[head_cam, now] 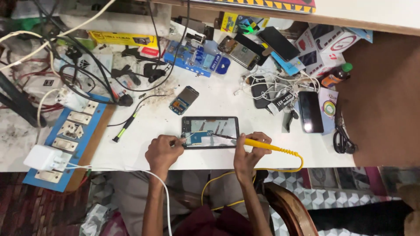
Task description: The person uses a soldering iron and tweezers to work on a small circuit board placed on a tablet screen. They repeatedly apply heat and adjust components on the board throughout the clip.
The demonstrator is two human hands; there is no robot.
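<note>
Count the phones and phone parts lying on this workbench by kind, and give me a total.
Opened phone under the hands: 1
Intact black phones, screen up: 2
Opened phones with insides showing: 1
Small loose phone body: 1
Total: 5
Left hand steadies the phone; right hand holds the yellow soldering iron.

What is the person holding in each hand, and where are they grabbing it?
The right hand grips a yellow soldering iron by its handle. The left hand pinches a thin tool over the opened phone; its grip point is too small to tell.
</note>
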